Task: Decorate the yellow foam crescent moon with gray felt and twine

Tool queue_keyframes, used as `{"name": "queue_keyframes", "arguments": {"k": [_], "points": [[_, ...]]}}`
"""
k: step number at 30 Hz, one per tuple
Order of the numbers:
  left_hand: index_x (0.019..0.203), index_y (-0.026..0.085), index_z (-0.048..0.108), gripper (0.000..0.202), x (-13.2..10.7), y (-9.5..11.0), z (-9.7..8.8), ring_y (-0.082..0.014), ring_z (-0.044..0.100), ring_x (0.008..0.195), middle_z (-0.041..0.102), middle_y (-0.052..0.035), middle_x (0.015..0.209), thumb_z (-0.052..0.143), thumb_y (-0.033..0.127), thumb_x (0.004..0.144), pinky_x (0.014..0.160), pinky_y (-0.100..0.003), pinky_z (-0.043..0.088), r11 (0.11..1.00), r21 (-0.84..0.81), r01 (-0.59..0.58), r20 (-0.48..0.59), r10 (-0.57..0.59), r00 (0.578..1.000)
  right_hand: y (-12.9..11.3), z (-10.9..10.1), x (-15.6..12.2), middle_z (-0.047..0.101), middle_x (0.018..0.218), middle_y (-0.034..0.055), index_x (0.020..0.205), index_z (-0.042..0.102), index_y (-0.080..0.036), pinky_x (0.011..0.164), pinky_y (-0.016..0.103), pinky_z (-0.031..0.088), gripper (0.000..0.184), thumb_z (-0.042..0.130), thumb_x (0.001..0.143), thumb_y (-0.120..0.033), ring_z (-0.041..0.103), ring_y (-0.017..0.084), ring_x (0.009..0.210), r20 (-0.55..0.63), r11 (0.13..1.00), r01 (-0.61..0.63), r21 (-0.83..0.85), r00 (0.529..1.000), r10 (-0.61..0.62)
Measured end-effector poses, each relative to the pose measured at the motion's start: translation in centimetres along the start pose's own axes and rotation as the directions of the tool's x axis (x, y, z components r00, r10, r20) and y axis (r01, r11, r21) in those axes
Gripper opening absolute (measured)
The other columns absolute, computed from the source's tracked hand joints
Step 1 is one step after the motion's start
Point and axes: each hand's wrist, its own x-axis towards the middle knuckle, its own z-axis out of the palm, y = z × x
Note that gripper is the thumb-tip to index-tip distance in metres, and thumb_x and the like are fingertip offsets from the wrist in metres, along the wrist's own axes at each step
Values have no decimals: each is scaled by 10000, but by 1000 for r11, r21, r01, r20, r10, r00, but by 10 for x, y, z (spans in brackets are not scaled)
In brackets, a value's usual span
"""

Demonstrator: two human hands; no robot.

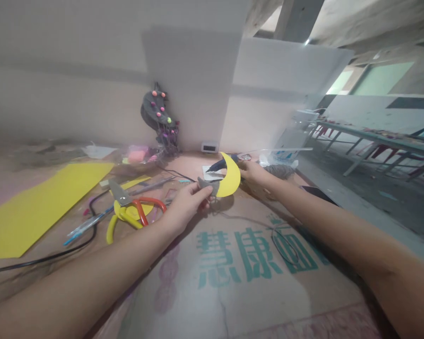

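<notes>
A yellow crescent (232, 178), its lower tip covered in grey yarn, is pinched between the thumb and fingers of my left hand (194, 200). Just behind it, my right hand (252, 173) is closed on a dark blue glue gun (217, 165); the crescent hides part of the gun and some of those fingers. The gun's nozzle points left over a small white pad (208, 173). A grey strand of yarn (247, 218) trails from the crescent across the printed table cover.
Scissors (136, 207) with red and yellow handles, pens (88, 226) and yellow sheet (45, 207) lie left. A grey crescent decoration with colored balls (159, 113) leans against the wall beside a small display (209, 147). Grey yarn (280, 171) lies right, near a dark flat object (320, 194).
</notes>
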Motion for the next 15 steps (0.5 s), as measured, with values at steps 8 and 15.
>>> {"name": "queue_keyframes", "arguments": {"k": [8,15], "points": [[784,140,578,310,-1,3,0,-69,518,538,660,-21,765,692,422,724,501,-201,395,998,-64,-3,-30,2,1000,-21,-31,-52,681,1194,95,1140,682,-200,960,384,431,339,520,895,-369,617,266,1098,139,969,193,-156,975,-171],[790,151,581,286,-3,2,1,-86,507,530,578,31,620,666,423,765,516,-212,406,1000,-22,-12,-15,12,1000,-70,9,-89,705,1101,64,1055,657,-185,887,323,475,274,581,872,-373,650,202,992,387,941,226,254,867,-313]]}}
